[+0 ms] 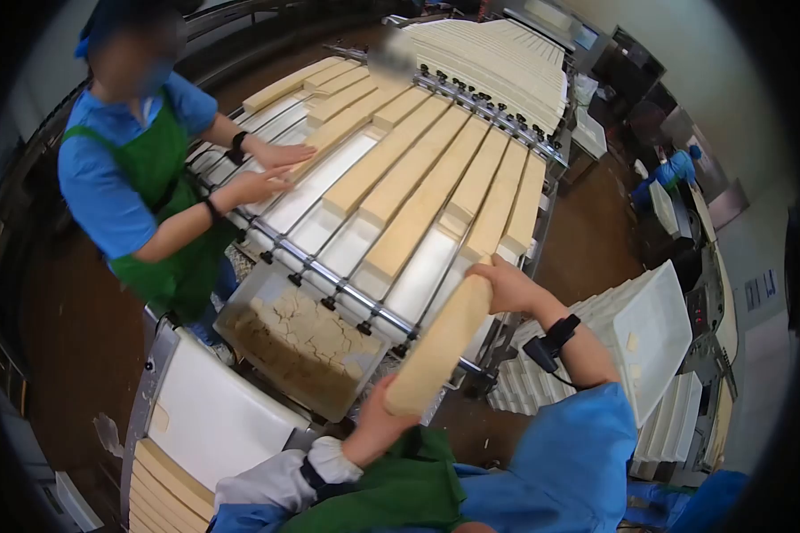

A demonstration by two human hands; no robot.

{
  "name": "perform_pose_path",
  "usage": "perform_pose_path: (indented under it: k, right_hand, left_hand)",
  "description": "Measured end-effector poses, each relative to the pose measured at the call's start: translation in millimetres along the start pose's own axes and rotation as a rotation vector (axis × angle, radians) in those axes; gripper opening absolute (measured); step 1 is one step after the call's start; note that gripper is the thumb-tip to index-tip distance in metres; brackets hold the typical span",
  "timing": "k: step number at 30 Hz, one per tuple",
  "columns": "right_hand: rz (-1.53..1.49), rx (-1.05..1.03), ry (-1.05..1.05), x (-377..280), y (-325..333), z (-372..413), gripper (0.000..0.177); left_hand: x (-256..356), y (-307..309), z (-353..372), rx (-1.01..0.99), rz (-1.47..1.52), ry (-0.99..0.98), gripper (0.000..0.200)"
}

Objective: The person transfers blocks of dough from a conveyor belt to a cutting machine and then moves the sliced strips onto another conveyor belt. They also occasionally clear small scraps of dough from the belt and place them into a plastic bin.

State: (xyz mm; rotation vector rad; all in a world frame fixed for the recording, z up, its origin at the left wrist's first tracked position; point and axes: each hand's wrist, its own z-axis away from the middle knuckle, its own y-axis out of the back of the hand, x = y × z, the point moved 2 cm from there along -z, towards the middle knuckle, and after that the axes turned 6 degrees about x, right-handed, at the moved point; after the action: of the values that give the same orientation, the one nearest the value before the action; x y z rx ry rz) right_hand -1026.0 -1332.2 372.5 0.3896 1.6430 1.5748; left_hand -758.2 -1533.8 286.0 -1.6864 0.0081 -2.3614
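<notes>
A long pale-yellow block [442, 346], perhaps dough or bean curd, is held slantwise between my two hands, above the near right end of the conveyor. My left hand [379, 422] grips its lower end. My right hand [508, 286] has its fingers wrapped over the upper end. Similar blocks [428, 209] lie lengthwise in lanes on the white belt [418, 282], parted by thin metal rods. The nearest lane end, at the metal crossbar [347, 293], is partly covered by the block I hold.
A co-worker [142, 169] in a green apron touches a block at left. Below the crossbar stands a tub [302, 342] of crumbly scraps. More strips [164, 489] lie by a white surface [227, 409] at lower left. White trays [587, 346] are stacked at right.
</notes>
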Motion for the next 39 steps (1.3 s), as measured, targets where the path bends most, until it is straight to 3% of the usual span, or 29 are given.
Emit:
perform_pose_path:
  k: [4,7,10,13,16,18,19,21,23,26,27,28,29,32,33,35,36,38,39]
  right_hand:
    - [0.001,-0.218,-0.064,69,3,11,0.066]
    - [-0.045,-0.253,-0.035,107,-18,6,0.066]
    - [-0.1,-0.288,-0.066,134,-40,-6,0.066]
    - [0.332,-0.025,0.069,142,-39,-4,0.063]
    - [0.562,0.37,0.277,110,-28,8,0.06]
    - [0.218,0.165,0.32,88,-52,16,0.05]
    - [0.059,0.21,0.454,69,-54,23,0.044]
    - [-0.196,0.097,0.476,38,-61,32,0.037]
    - [-0.409,-0.069,0.491,37,-75,37,0.039]
    - [-0.388,-0.035,0.426,33,-76,38,0.048]
    - [-0.366,-0.022,0.429,36,-83,38,0.048]
    - [-0.338,0.045,0.488,31,-81,36,0.048]
    - [-0.31,0.048,0.503,34,-88,35,0.048]
    - [-0.168,-0.1,0.517,37,-95,28,0.056]
    - [-0.144,-0.109,0.515,37,-101,25,0.058]
    - [-0.095,-0.122,0.492,41,-110,24,0.062]
    - [-0.074,-0.119,0.474,42,-116,24,0.064]
    - [-0.034,-0.102,0.443,44,-127,18,0.069]
    - [-0.013,-0.082,0.428,46,-133,16,0.071]
  left_hand:
    - [4,-75,-15,-0.12,0.229,0.311,0.077]
    - [16,-103,-25,-0.114,0.246,0.467,0.077]
    - [12,-121,-40,-0.073,0.21,0.424,0.077]
    - [-4,-131,-60,-0.112,0.139,0.391,0.075]
    - [-7,-145,-92,-0.093,0.176,0.341,0.067]
    - [-19,-153,-109,-0.038,0.036,0.258,0.061]
    - [-24,-156,-118,0.003,-0.036,0.215,0.059]
    - [-39,-155,-128,0.112,-0.104,0.168,0.054]
    - [-26,-146,-125,0.094,-0.286,0.179,0.047]
    - [-40,-143,-125,0.151,-0.228,-0.159,0.049]
    - [-33,-138,-126,0.035,-0.243,0.025,0.052]
    - [-29,-137,-125,0.048,-0.042,-0.071,0.053]
    - [-55,-139,-136,0.07,-0.108,-0.174,0.054]
    - [-75,-134,-159,-0.003,-0.126,-0.19,0.053]
    - [-177,-158,-222,0.091,-0.152,-0.285,0.057]
    - [-46,-111,-155,-0.185,-0.124,0.089,0.057]
    - [-11,-92,-140,-0.261,-0.107,0.234,0.057]
    - [36,-55,-121,-0.254,-0.012,0.371,0.06]
    - [50,-35,-112,-0.17,-0.012,0.28,0.061]
